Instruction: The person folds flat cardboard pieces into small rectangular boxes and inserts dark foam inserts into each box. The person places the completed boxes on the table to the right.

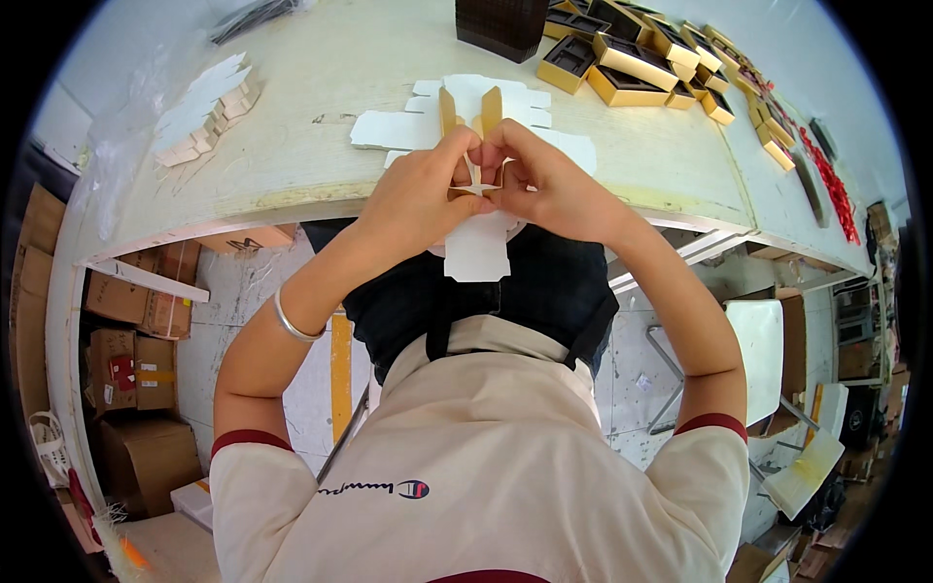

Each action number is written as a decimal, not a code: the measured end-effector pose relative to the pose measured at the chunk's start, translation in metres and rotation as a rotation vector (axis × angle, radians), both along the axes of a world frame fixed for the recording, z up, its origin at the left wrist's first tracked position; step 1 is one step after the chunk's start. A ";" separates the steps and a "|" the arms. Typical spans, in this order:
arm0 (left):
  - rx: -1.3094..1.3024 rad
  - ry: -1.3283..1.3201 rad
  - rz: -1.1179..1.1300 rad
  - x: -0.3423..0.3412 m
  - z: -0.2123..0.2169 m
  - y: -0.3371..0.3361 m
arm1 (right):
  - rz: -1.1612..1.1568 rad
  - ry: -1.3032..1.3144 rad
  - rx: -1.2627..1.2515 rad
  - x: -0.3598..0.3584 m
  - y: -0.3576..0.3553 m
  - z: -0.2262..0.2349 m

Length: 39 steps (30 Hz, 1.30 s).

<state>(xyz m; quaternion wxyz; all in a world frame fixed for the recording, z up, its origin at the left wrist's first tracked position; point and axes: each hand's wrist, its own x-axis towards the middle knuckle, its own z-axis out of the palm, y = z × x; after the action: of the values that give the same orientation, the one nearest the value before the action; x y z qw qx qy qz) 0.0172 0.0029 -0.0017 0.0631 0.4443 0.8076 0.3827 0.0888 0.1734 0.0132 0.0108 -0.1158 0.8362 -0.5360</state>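
Note:
At the table's near edge, my left hand (410, 201) and my right hand (562, 192) meet with fingers and thumbs pinched on a partly folded cardboard box (477, 251). Its outside is white and its inside gold. Two gold side flaps stand up beyond my fingertips, and a white flap hangs down toward my lap. My fingers hide the box's middle. Under and behind it lie flat white box blanks (389, 130), their cut tabs spread out on the tabletop.
Another stack of white blanks (199, 115) sits at the left. Gold boxes with dark inserts (632, 85) are heaped at the far right, beside a dark brown container (501, 27). Red strands (831, 185) lie along the right edge. Below stand brown cartons (155, 374) and a white folding chair (756, 355).

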 end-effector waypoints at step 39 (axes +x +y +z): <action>-0.040 -0.631 -0.252 -0.032 0.021 -0.004 | -0.237 0.512 -0.020 0.014 -0.010 -0.030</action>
<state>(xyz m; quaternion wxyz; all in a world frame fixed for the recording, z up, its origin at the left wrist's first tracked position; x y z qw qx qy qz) -0.0144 -0.0007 0.0196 0.3653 0.3990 0.6944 0.4746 0.1025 0.1633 -0.0164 -0.2649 -0.1490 0.8139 -0.4951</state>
